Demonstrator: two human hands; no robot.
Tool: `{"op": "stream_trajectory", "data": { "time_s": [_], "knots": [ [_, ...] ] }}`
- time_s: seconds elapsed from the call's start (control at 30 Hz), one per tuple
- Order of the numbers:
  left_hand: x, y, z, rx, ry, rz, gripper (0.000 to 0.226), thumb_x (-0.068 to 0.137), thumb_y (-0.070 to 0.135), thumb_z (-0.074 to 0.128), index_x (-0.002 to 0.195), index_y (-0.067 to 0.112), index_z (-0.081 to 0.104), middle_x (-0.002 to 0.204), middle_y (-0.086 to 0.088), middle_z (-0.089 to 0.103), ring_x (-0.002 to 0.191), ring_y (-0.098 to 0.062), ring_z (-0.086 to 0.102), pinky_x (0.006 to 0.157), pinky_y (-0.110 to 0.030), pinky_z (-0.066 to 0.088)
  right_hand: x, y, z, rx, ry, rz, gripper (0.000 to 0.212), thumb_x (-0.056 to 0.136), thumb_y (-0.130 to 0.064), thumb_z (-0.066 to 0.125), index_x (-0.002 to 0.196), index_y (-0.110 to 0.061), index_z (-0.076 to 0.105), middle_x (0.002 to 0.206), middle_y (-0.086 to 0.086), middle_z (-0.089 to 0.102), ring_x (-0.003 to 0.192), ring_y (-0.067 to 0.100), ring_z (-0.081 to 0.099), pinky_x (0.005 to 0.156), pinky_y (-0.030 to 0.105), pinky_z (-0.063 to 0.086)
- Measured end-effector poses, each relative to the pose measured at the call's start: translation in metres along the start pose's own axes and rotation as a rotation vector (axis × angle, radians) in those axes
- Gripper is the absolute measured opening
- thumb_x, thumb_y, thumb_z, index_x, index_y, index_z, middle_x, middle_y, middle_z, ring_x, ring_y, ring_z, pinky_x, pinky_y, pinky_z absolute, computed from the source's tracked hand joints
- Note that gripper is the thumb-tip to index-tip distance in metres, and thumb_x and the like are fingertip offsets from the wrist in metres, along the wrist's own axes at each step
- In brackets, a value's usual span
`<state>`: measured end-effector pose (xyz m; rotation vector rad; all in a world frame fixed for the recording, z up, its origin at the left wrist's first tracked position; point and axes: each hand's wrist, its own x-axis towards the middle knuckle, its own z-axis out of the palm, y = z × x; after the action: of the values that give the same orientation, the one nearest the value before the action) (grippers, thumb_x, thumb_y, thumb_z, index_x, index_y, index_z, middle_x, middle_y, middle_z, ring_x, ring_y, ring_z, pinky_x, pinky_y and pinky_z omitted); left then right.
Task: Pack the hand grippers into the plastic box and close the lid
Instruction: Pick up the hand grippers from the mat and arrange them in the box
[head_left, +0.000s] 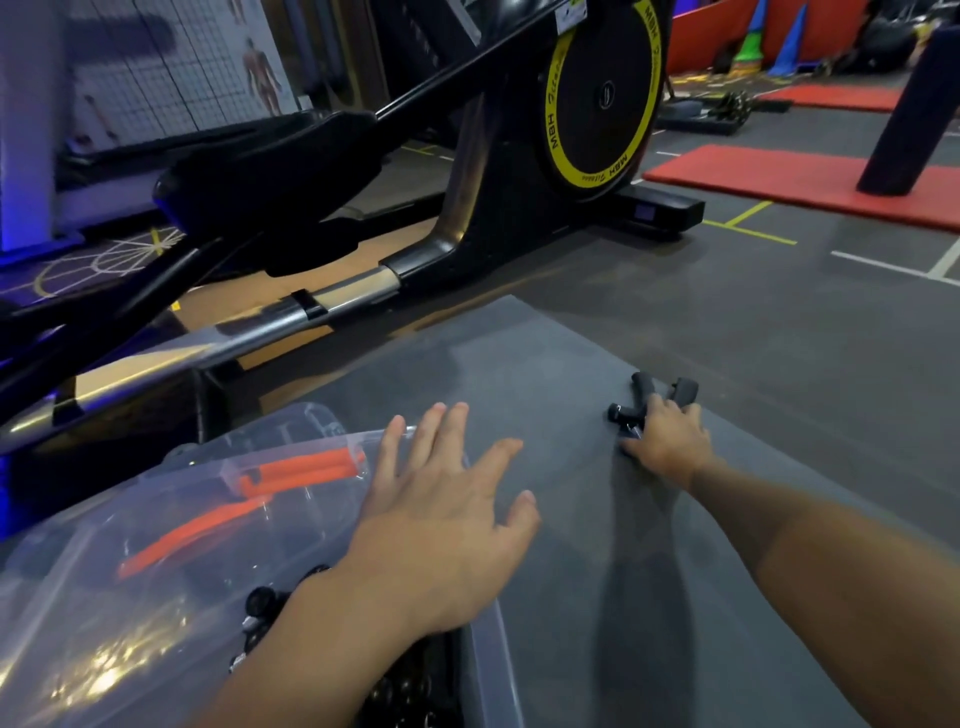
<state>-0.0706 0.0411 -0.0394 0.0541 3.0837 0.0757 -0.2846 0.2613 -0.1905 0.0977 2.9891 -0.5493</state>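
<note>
A clear plastic box (488, 670) sits at the lower left on a grey mat (571, 364). Black hand grippers (405, 686) lie in its bottom, partly hidden under my left forearm. Its transparent lid (156, 545) with orange clips (306, 467) leans over the box's left side. My left hand (441, 514) hovers over the box's right rim with fingers spread, holding nothing. Further right, my right hand (667, 441) grips black hand grippers (644, 397) lying on the mat; their foam handles stick out beyond my fingers.
A black elliptical trainer (519, 171) with a yellow-ringed flywheel stands just behind the mat, its metal rail (332, 301) running along the left. Red mats (779, 176), a dark padded post (914, 109) and cones lie on the grey floor to the right.
</note>
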Motion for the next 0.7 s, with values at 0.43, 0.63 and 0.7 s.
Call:
{"op": "stream_trajectory", "data": {
  "time_s": [0.43, 0.63, 0.7],
  "knots": [
    [-0.026, -0.013, -0.013, -0.225, 0.025, 0.071, 0.039, 0.102, 0.039, 0.03, 0.138, 0.033, 0.044, 0.159, 0.008, 0.022, 0.15, -0.011, 0.003, 0.12, -0.049, -0.003, -0.129, -0.003, -0.062, 0.177, 0.019, -0.413, 0.051, 0.076, -0.006, 0.067, 0.12, -0.017, 0.045, 0.103, -0.001, 0.066, 0.098, 0.034, 0.06, 0.077, 0.04, 0.048],
    [-0.084, -0.054, -0.054, -0.555, 0.214, 0.098, 0.041, 0.093, 0.03, 0.055, 0.134, 0.026, 0.051, 0.138, 0.011, 0.049, 0.128, -0.011, 0.047, 0.109, -0.044, 0.037, -0.207, -0.058, -0.151, 0.201, 0.072, -0.678, 0.057, 0.078, -0.011, 0.073, 0.123, -0.022, 0.04, 0.115, -0.01, 0.067, 0.106, 0.017, 0.06, 0.09, 0.036, 0.046],
    [-0.111, -0.06, -0.064, -0.55, 0.235, 0.144, 0.046, 0.088, 0.036, 0.058, 0.133, 0.033, 0.049, 0.135, 0.018, 0.048, 0.124, -0.008, 0.05, 0.106, -0.043, 0.042, -0.238, -0.077, -0.173, 0.215, 0.06, -0.764, 0.057, 0.078, -0.013, 0.073, 0.122, -0.024, 0.04, 0.113, -0.014, 0.066, 0.102, 0.014, 0.059, 0.088, 0.035, 0.046]
  ]
}}
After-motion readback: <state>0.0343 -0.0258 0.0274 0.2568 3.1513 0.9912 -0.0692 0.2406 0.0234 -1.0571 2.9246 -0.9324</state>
